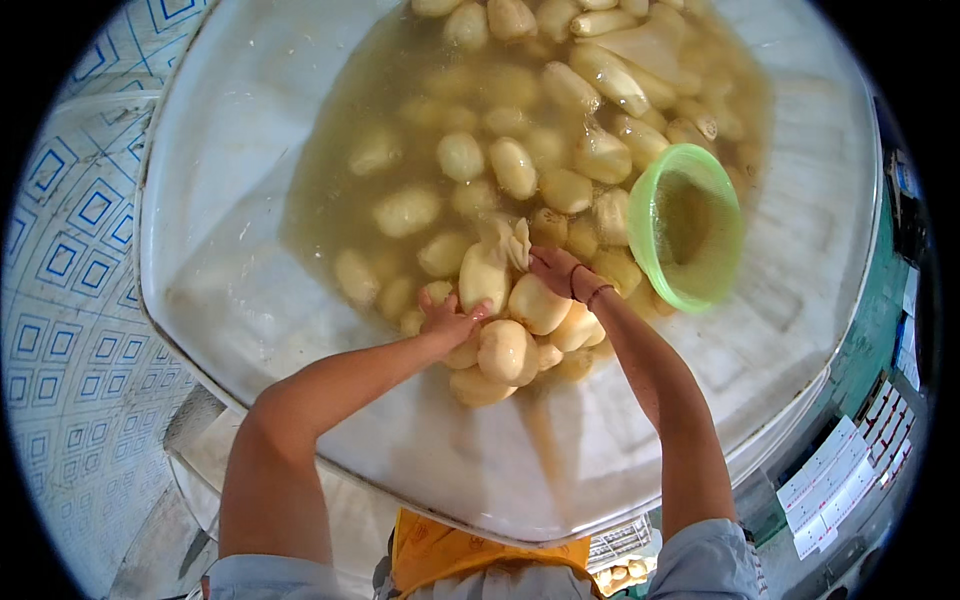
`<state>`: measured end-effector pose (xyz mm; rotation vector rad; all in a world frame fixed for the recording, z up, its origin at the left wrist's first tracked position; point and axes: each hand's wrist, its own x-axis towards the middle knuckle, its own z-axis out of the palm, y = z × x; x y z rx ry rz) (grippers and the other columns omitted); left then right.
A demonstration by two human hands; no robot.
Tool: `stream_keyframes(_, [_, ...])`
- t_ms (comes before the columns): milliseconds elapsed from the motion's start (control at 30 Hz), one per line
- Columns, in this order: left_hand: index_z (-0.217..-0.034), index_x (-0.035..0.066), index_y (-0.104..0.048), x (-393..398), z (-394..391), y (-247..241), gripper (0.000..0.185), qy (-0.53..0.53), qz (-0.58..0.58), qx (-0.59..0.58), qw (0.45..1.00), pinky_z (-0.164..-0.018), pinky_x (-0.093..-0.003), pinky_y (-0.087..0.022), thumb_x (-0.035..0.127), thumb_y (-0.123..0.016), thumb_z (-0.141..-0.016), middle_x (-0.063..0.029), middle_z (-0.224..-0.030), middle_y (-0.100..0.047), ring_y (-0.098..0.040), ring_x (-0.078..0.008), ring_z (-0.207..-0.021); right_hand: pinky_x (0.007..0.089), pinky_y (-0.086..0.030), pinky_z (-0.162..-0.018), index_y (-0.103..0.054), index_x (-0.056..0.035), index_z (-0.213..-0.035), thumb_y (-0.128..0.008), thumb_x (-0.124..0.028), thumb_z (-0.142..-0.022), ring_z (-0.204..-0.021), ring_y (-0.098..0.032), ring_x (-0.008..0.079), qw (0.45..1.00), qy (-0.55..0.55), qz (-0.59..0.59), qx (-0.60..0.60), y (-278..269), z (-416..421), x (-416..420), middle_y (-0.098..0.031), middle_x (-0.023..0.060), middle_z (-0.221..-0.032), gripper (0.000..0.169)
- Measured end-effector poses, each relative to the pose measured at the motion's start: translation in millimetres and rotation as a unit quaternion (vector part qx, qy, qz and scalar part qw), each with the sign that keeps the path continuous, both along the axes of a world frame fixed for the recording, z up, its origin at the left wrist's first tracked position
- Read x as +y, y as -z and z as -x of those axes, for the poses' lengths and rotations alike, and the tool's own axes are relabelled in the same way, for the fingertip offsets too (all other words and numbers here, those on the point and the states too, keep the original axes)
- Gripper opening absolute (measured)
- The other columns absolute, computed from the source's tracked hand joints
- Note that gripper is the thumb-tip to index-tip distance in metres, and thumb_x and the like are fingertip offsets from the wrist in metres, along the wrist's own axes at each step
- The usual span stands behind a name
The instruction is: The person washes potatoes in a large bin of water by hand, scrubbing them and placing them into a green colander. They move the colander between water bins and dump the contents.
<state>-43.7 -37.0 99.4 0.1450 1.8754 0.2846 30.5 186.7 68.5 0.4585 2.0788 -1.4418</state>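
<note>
Peeled lotus root sections [514, 168] lie in murky water [337, 195] in a large white tub [225, 247]. My left hand [450, 324] is at the lower end of one pale section [482, 279], its thumb against the surface. Crumpled pale film [517, 244], apparently thin plastic, gathers at that section's upper end. My right hand [559, 271] pinches this film, its fingertips partly hidden. Below my hands, several sections [506, 351] are heaped above the water against the tub's near side. A green mesh basket [686, 292] stands tilted to the right of my right hand.
The tub's near rim [420, 517] runs in front of my orange apron [480, 544]. A blue-patterned tiled wall [94, 206] rises at left. White printed boxes [825, 480] stand on the floor at right. A basket of pale pieces [622, 574] sits below the rim.
</note>
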Motion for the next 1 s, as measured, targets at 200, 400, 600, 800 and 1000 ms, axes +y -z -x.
stream_keyframes(200, [-0.132, 0.019, -0.022, 20.5, -73.8, 50.3, 0.073, 0.032, 0.010, 0.053, 0.998, -0.099, -0.0361, -0.026, 0.051, -0.050, -0.073, -0.0297, -0.133, -0.002, -0.023, -0.0445, -0.118, 0.0413, -0.042, -0.072, -0.055, -0.0089, -0.089, -0.039, -0.027, -0.083, -0.080, -0.054, 0.0356, 0.993, 0.013, -0.116, 0.004, -17.4, -54.0, -20.2, -0.058, 0.0178, -0.087, 0.024])
stream_keyframes(400, [-0.132, 0.022, -0.022, 73.8, -89.6, 3.0, 0.073, 0.100, 0.006, 0.152, 0.983, -0.096, -0.0385, -0.030, 0.033, -0.058, -0.070, -0.0279, -0.135, 0.003, -0.026, -0.0426, -0.119, 0.0431, -0.041, -0.074, -0.054, -0.0021, -0.089, -0.038, -0.026, -0.084, -0.084, -0.052, 0.0391, 0.983, 0.129, -0.123, -0.043, -26.9, -112.8, -22.1, -0.056, 0.0216, -0.089, 0.029])
stream_keyframes(600, [-0.129, 0.017, -0.026, 49.1, -78.6, 31.0, 0.077, 0.230, -0.114, 0.176, 0.950, -0.087, -0.0387, -0.039, 0.033, -0.066, -0.065, -0.0157, -0.132, -0.024, -0.042, -0.0310, -0.110, 0.0365, -0.042, -0.069, -0.052, 0.0001, -0.092, -0.045, -0.020, -0.082, -0.078, -0.053, 0.0333, 0.960, 0.252, -0.101, 0.065, -57.8, -90.4, 21.4, -0.056, 0.0214, -0.086, 0.023])
stream_keyframes(800, [-0.128, 0.017, -0.024, 85.3, -71.4, 23.2, 0.085, 0.284, -0.019, 0.175, 0.942, -0.081, -0.0364, -0.044, 0.039, -0.070, -0.060, -0.0111, -0.122, -0.038, -0.047, -0.0275, -0.105, 0.0322, -0.044, -0.068, -0.051, 0.0007, -0.092, -0.053, -0.019, -0.081, -0.074, -0.056, 0.0249, 0.945, 0.301, 0.046, 0.118, -92.1, -91.4, 43.7, -0.058, 0.0143, -0.084, 0.023])
stream_keyframes(1000, [-0.124, 0.014, -0.026, 80.1, -51.5, -1.7, 0.092, -0.153, -0.083, -0.151, 0.973, -0.070, -0.0391, -0.049, 0.037, -0.078, -0.053, -0.0056, -0.117, -0.042, -0.050, -0.0192, -0.098, 0.0248, -0.045, -0.062, -0.055, -0.0023, -0.090, -0.051, -0.030, -0.083, -0.072, -0.053, 0.0099, 0.865, 0.382, 0.327, -0.005, -136.7, -102.7, 60.5, -0.056, 0.0022, -0.081, 0.029])
